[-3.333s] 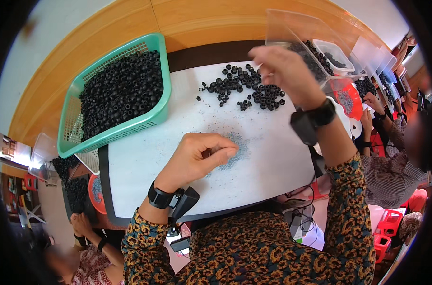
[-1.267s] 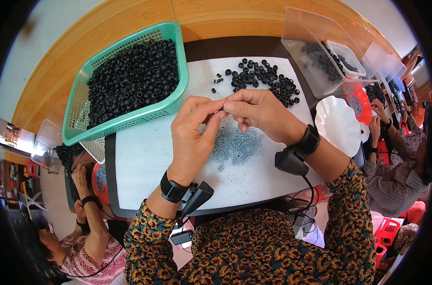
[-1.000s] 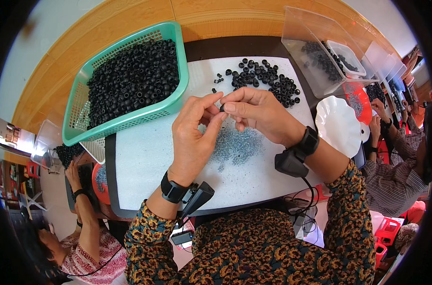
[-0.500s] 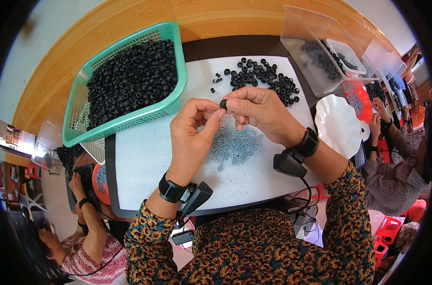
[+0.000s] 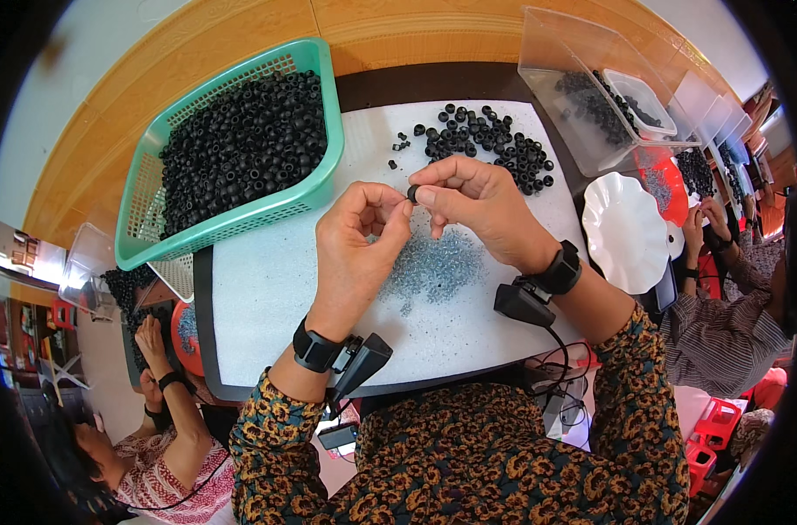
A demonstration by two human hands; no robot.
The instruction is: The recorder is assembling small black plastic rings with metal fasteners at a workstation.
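My left hand (image 5: 350,241) and my right hand (image 5: 479,210) meet above a white foam mat (image 5: 267,324). Between their fingertips sits a small black hollow part (image 5: 412,193), round like a bead, pinched from both sides. Whether a smaller piece is also held there is hidden by the fingers. Below the hands lies a loose heap of tiny clear bluish pieces (image 5: 438,267). Just beyond the right hand, many similar black parts (image 5: 473,136) are spread out, with a few smaller black bits (image 5: 400,146) at their left.
A green basket (image 5: 331,109) full of black parts stands at the far left. On the right are a clear plastic bin (image 5: 547,87) and a white scalloped dish (image 5: 624,236). Cables (image 5: 566,372) hang at the table's front edge. Co-workers' hands (image 5: 151,346) work on either side.
My right hand and wrist have shifted slightly left, its fingers changing position on the black part. My left hand stays nearly still. Co-workers' hands on both sides have moved a little.
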